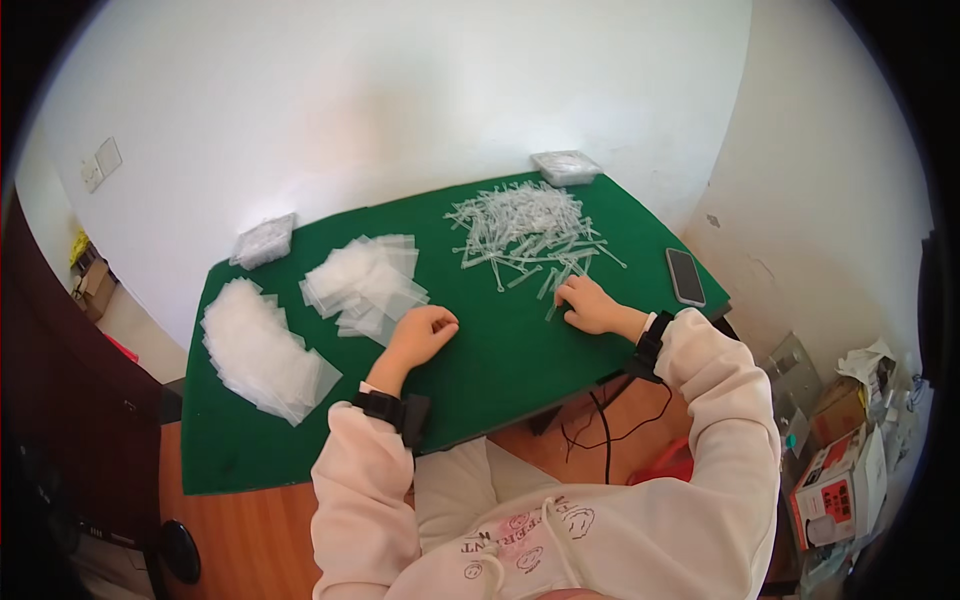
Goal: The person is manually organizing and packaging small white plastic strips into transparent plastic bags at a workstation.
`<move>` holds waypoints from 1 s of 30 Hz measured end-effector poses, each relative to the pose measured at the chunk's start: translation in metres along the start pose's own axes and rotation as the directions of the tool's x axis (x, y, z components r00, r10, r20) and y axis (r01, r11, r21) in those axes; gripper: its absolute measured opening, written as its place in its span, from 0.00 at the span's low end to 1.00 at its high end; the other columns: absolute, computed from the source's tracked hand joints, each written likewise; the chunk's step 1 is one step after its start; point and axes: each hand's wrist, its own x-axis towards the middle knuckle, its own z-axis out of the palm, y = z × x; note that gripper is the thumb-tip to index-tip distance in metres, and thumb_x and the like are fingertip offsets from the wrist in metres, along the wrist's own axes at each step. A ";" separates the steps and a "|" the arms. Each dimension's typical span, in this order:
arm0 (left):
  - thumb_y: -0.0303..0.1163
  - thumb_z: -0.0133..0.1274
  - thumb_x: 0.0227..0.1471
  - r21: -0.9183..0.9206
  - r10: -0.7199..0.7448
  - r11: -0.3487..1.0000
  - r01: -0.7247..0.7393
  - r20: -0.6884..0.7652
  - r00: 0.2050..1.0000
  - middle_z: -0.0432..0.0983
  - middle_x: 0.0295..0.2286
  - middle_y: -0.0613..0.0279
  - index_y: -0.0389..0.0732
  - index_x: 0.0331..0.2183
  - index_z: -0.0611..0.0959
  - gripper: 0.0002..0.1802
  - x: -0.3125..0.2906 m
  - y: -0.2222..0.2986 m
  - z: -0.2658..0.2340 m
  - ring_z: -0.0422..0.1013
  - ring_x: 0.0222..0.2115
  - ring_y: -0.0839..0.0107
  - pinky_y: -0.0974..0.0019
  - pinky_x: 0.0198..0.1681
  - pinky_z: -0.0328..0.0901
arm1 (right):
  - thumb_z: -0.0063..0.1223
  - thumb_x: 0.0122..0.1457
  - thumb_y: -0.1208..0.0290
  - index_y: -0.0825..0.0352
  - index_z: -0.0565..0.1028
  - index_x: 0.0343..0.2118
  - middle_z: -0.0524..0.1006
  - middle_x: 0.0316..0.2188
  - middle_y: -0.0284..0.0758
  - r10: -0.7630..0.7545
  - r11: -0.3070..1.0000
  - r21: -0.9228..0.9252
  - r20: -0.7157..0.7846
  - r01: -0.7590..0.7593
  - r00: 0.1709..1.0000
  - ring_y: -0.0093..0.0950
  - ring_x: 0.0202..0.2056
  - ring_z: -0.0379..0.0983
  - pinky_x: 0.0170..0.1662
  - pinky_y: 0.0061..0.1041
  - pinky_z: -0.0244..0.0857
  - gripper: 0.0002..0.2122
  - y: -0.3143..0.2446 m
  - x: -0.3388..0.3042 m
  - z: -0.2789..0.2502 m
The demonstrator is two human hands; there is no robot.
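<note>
My left hand (424,334) hovers over the near middle of the green-covered table, its fingers curled together. Nothing shows between them. Just beyond it lies a fanned pile of small clear plastic bags (365,280). My right hand (592,305) is at the near edge of a heap of thin clear plastic sticks (525,222), many with a small ring at one end. Its fingers are closed at one clear plastic stick (551,310), which pokes out beside the fingertips. A second, longer spread of clear bags (262,350) covers the left part of the table.
A wrapped clear packet (265,242) sits at the far left corner, and another packet (566,167) at the back edge. A phone (686,277) lies on the right. Boxes (840,480) and wrappings crowd the floor at right. A black cable (607,440) hangs below the table.
</note>
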 end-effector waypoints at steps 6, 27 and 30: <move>0.31 0.54 0.42 0.065 0.033 0.997 -0.033 0.012 0.999 0.74 0.21 0.61 0.39 0.26 0.79 0.07 -0.005 -0.001 -0.005 0.70 0.23 0.68 0.67 0.28 0.65 | 0.51 0.41 0.72 0.61 0.69 0.42 0.67 0.39 0.44 0.011 0.999 0.041 -0.099 -0.007 0.995 0.42 0.43 0.62 0.45 0.36 0.59 0.20 0.026 0.069 0.002; 0.29 0.54 0.42 0.100 0.070 0.992 -0.073 0.040 0.997 0.71 0.20 0.62 0.37 0.27 0.79 0.07 0.000 0.006 -0.006 0.68 0.21 0.71 0.70 0.26 0.63 | 0.61 0.39 0.62 0.67 0.70 0.37 0.74 0.31 0.39 0.017 0.935 0.353 0.036 -0.029 0.999 0.34 0.34 0.71 0.36 0.31 0.65 0.21 -0.039 0.063 -0.010; 0.29 0.54 0.42 0.090 0.064 0.994 -0.068 0.040 0.997 0.71 0.20 0.62 0.37 0.27 0.79 0.07 -0.002 0.007 -0.006 0.67 0.21 0.71 0.70 0.26 0.63 | 0.59 0.41 0.65 0.67 0.70 0.37 0.72 0.33 0.39 -0.116 0.930 0.351 0.004 0.107 0.993 0.34 0.36 0.69 0.39 0.30 0.64 0.20 -0.050 0.067 -0.002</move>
